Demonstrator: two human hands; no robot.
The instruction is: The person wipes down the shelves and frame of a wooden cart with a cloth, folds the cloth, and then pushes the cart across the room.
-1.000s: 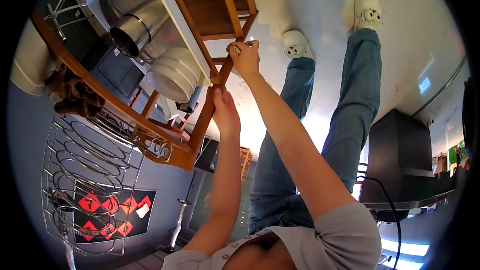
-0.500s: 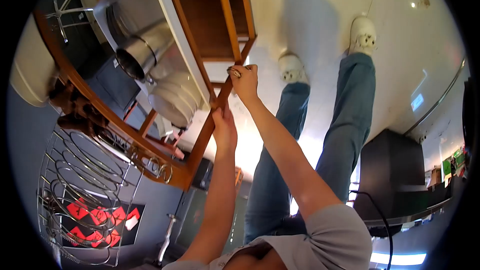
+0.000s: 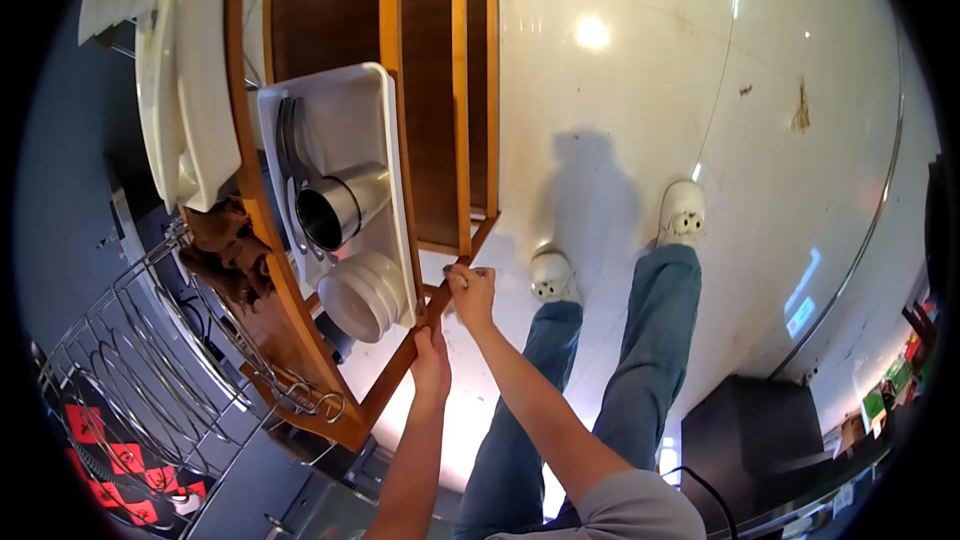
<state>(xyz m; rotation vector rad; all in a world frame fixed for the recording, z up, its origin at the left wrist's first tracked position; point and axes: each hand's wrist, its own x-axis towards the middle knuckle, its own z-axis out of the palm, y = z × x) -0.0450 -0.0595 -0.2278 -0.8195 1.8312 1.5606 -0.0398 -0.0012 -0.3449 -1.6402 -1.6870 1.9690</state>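
Sitting in the white tray (image 3: 338, 130): bowls (image 3: 360, 302), a metal cup (image 3: 343, 211)

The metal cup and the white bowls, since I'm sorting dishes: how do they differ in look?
The metal cup is shiny silver with a dark-looking inside; the white bowls are pale throughout. The cup is a deep, straight-sided cylinder, while the bowls are shallower and rounded. The cup stands alone; the bowls are stacked. Both are in the white tray.
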